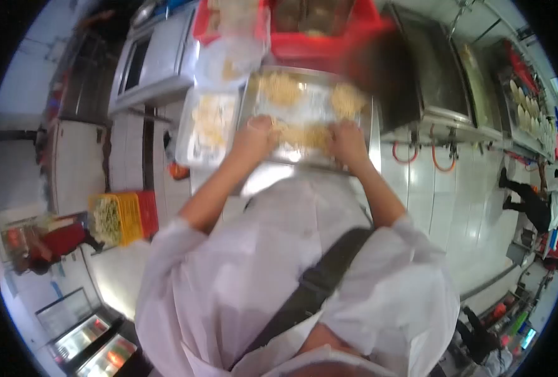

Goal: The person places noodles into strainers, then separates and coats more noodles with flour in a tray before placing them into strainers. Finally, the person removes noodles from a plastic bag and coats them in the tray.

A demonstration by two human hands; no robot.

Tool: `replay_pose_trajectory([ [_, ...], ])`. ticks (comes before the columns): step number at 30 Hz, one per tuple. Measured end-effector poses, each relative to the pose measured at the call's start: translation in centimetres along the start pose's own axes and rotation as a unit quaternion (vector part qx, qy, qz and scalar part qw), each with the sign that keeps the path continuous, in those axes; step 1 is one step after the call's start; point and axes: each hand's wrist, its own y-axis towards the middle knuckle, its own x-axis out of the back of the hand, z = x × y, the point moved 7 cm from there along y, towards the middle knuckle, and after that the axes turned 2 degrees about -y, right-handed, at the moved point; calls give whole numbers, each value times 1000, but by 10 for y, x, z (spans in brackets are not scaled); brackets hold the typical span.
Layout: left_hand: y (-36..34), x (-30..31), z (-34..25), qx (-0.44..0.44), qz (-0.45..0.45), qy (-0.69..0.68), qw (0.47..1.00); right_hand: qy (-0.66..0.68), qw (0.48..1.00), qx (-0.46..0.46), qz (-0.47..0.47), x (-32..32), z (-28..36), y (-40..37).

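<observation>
Both of my hands are over a metal tray point(305, 113) in front of my body. A stretch of pale yellow noodles point(303, 136) spans the space between them. My left hand point(261, 134) is closed on the left end of the noodles, and my right hand point(347, 139) is closed around the right end, with fingertips partly hidden. Toward the tray's far side lie a noodle heap point(280, 89) and, at the far right corner, another noodle heap point(348, 100). The tray's bare floor between them looks dusted with white.
Left of the metal tray is a white plastic tray point(183, 147) with pale yellow pieces. Red crates point(298, 45) stand behind. A steel counter point(439, 69) is at right, with orange hoses point(443, 162) below. A yellow crate point(128, 217) and other people point(530, 201) are farther off.
</observation>
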Motion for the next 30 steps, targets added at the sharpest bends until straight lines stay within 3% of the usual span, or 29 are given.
replay_pose_trajectory([
  [1, 32, 18, -7, -25, -32, 9, 999, -84, 989, 13, -119, 36, -2, 13],
  [2, 41, 35, -22, -68, -59, -51, 995, -94, 984, 15, -149, 62, -1, 29],
  [4, 19, 59, -54, -80, -49, -119, 988, 121, 930, 153, -313, 85, 33, -9],
  [5, 32, 80, -65, -16, -34, -184, 982, 124, 930, 152, -311, 74, 36, -5],
  [6, 46, 91, -68, 38, -24, -246, 968, 105, 964, 159, -188, 43, 38, 21],
  [7, 47, 97, -69, 32, -26, -246, 968, 84, 981, 162, -60, 11, 39, 34],
  [8, 45, 106, -64, 30, -15, -204, 978, 11, 991, 131, -3, -2, 36, 38],
  [11, 46, 110, -38, 12, 31, -119, 992, 110, 984, 138, -19, 11, 22, 27],
  [12, 34, 86, -23, 46, 199, 32, 978, 111, 987, 112, -24, 50, 33, 8],
  [13, 13, 61, -3, 77, 361, 181, 912, 116, 987, 108, -22, 53, 37, 2],
  [14, 6, 39, 7, 74, 364, 182, 910, 72, 989, 107, -69, 63, 38, 0],
  [15, 17, 28, -1, -29, 185, 123, 975, 26, 987, 106, -117, 75, 39, 0],
  [16, 16, 24, -10, -130, -1, 54, 990, 24, 988, 100, -116, 81, 42, 0],
  [17, 15, -2, -7, -134, 1, 48, 990, 48, 981, 123, -144, 94, 49, -2],
  [19, 15, -53, -13, -159, 140, -70, 975, 68, 973, 137, -176, 112, 56, -6],
  [21, 17, -68, 5, 47, 287, -52, 955, 293, 923, 192, -158, 136, 50, -14],
  [23, 12, -12, -19, -101, 42, -135, 985, 282, 886, 213, -301, 169, 53, -43],
  [25, 1, 42, -56, -128, -126, -198, 964, 305, 837, 249, -379, 165, 57, -49],
  [26, 6, 26, -42, -141, -114, -207, 961, 250, 836, 286, -397, 134, 59, -31],
  [28, 7, -55, -5, -148, 146, -1, 978, 193, 835, 311, -411, 67, 52, -10],
  [29, -15, -58, -9, -158, 155, -4, 975, 253, 905, 213, -267, 29, 41, 14],
  [30, -29, -42, -8, -160, 109, -5, 981, 307, 936, 112, -129, 7, 33, 33],
])
